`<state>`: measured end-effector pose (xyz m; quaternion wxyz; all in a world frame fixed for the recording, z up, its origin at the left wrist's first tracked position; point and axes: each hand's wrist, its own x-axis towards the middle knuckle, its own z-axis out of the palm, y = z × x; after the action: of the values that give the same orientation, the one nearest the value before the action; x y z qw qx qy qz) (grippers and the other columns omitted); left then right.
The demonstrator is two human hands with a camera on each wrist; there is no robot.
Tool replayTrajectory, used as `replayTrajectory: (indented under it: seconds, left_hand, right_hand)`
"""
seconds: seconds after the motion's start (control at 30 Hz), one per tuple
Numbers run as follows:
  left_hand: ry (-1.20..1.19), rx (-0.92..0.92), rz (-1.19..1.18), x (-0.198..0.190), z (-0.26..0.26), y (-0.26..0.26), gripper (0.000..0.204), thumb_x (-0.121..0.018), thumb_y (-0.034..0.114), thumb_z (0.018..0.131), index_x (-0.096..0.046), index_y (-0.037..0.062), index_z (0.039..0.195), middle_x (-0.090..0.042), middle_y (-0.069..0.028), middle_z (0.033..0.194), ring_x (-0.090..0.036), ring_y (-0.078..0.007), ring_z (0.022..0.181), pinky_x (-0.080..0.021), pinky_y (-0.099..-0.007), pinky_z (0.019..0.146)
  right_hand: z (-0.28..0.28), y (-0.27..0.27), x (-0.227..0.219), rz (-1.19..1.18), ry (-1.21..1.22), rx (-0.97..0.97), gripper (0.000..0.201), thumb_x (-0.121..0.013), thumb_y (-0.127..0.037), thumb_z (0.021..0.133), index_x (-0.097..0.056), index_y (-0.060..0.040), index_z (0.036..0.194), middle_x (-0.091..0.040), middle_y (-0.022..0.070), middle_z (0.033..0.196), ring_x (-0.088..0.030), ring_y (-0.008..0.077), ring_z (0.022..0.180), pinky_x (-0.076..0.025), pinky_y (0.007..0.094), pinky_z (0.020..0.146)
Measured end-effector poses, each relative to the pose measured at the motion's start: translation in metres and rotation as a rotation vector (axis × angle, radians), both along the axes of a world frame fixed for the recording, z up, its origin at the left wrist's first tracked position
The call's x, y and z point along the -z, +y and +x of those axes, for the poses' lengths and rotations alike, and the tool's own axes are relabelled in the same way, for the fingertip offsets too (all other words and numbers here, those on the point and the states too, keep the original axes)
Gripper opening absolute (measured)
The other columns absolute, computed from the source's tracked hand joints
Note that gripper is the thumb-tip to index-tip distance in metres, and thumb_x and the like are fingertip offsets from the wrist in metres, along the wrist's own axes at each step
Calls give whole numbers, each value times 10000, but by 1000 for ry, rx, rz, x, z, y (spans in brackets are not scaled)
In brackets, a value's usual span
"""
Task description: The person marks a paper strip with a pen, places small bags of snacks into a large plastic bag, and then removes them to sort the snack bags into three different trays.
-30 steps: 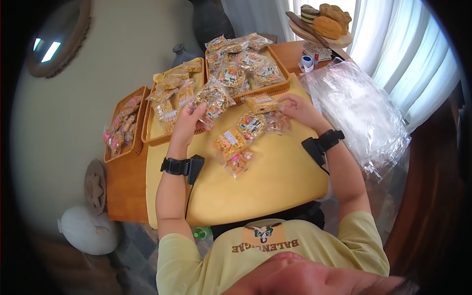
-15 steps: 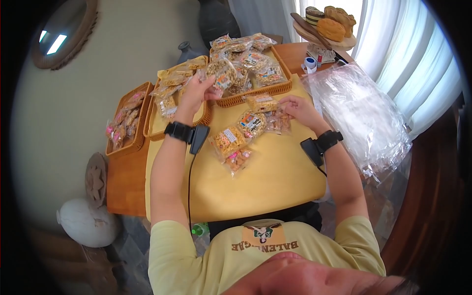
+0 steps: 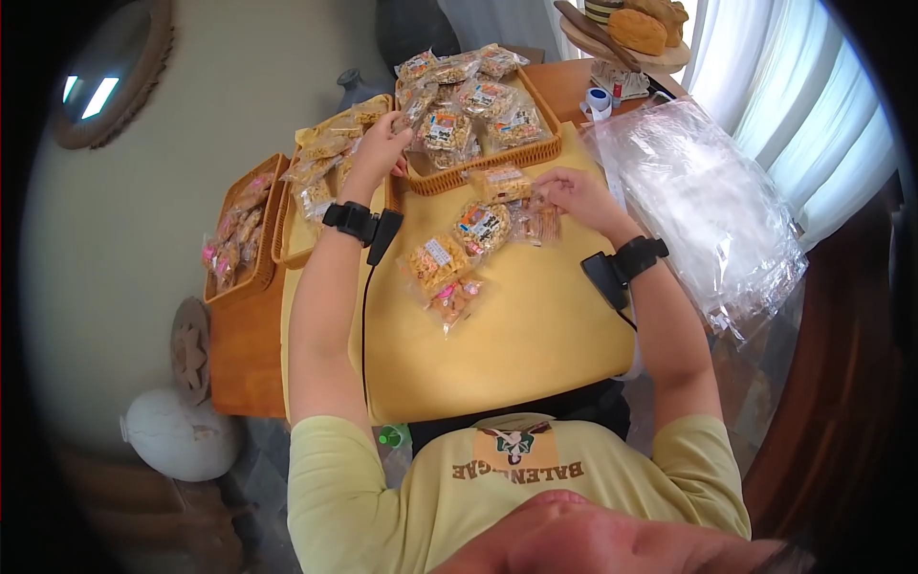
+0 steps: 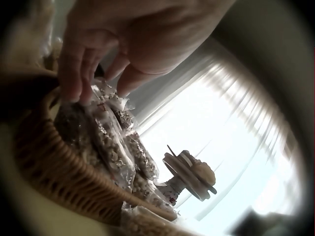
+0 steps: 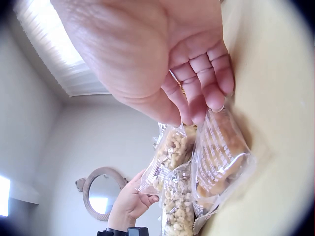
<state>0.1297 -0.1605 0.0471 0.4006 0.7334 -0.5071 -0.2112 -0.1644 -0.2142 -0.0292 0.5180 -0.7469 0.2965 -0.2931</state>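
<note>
At the near-left corner of the large wicker basket (image 3: 545, 151), the left hand (image 3: 381, 151) has its fingers and thumb on a clear-wrapped grain packet; in the left wrist view the hand (image 4: 133, 44) pinches the packet (image 4: 106, 115) from above, among others. The right hand (image 3: 581, 199) pinches the corner of a yellow snack packet (image 3: 499, 184) on the cloth. In the right wrist view, this hand's (image 5: 162, 64) thumb and index finger meet at that packet's wrapper (image 5: 174, 147). Beside it lie a round grain packet (image 3: 481, 227), a square packet (image 3: 437, 263) and a pink-labelled packet (image 3: 455, 298).
Two smaller wicker baskets (image 3: 287, 239) (image 3: 251, 287) with packets stand on the left. Clear plastic bags (image 3: 703, 210) lie at the right. A label roll (image 3: 598, 103) and a bread stand (image 3: 612, 43) are behind, vases beyond the baskets.
The left hand has carried the grain packet from above the cloth up and away to the large basket. The right hand has stayed at the yellow packet.
</note>
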Motion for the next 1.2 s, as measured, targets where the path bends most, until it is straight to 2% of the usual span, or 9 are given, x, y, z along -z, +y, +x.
replayTrajectory:
  seconds: [0.1, 0.17, 0.27, 0.37, 0.47, 0.53, 0.63, 1.07, 1.2]
  left_hand:
    - [-185, -11, 108, 7, 17, 0, 494, -550, 232, 795, -385, 85, 1236, -544, -124, 913, -580, -145, 685, -464, -245, 463]
    - [-732, 88, -221, 19, 31, -4, 470, -570, 240, 779, -425, 71, 1194, -541, -133, 981, -583, -156, 751, -474, -264, 578]
    - [-522, 70, -234, 9, 15, 7, 390, -577, 303, 759, -520, 65, 1063, -593, -95, 713, -580, -217, 707, -451, -343, 664]
    - [-299, 277, 51, -26, -38, 41, 337, -585, 321, 748, -557, 58, 956, -605, -95, 730, -577, -235, 710, -447, -343, 654]
    - [-422, 440, 222, -27, -84, 67, 325, -594, 334, 735, -568, 53, 898, -608, -110, 737, -581, -264, 720, -443, -357, 646]
    - [-736, 587, 230, -13, -95, 70, 408, -622, 374, 698, -557, 38, 921, -598, -138, 760, -577, -291, 748, -444, -372, 652]
    - [-843, 587, 384, -7, -103, 64, 543, -652, 418, 665, -490, 27, 1006, -572, -152, 767, -553, -349, 772, -430, -389, 663]
    - [-422, 713, 339, 1, -76, 61, 710, -658, 284, 655, -307, 27, 1216, -500, -198, 1052, -512, -260, 974, -408, -331, 797]
    - [-227, 558, 544, -6, -79, 61, 787, -656, 234, 672, -204, 66, 1294, -489, -207, 1071, -537, -232, 931, -414, -305, 788]
  right_hand:
    - [0, 2, -3, -12, 29, 10, 182, -552, -113, 785, -585, 3, 921, -579, 30, 707, -523, 79, 630, -433, 222, 568]
    - [0, 3, -5, 22, -17, -4, 188, -548, -112, 787, -585, 4, 930, -588, 33, 721, -538, 84, 648, -439, 219, 582]
    - [-2, 1, -3, 36, -21, -21, 189, -539, -107, 789, -583, 5, 935, -597, 40, 738, -550, 88, 674, -445, 220, 595]
    - [-3, 4, -6, 59, -8, -39, 196, -529, -143, 826, -571, -21, 973, -526, -27, 695, -488, 45, 633, -416, 182, 569]
    - [-1, -2, 1, 28, 2, -39, 192, -530, -137, 824, -569, -15, 967, -525, -27, 697, -487, 44, 637, -412, 183, 567]
    - [-2, 0, 0, 26, 13, -40, 191, -531, -133, 822, -568, -10, 963, -527, -25, 700, -485, 44, 635, -410, 184, 566]
    - [-2, 2, -4, 27, 9, -44, 192, -533, -128, 821, -564, 1, 960, -535, -19, 711, -485, 44, 635, -410, 186, 567]
    - [-2, -2, 4, 13, -30, -65, 193, -506, -105, 822, -549, 8, 972, -545, -6, 734, -506, 59, 664, -423, 194, 588]
    - [-1, 0, -2, -1, 44, -57, 191, -505, -110, 819, -551, 7, 964, -544, -9, 732, -511, 60, 666, -422, 190, 586]
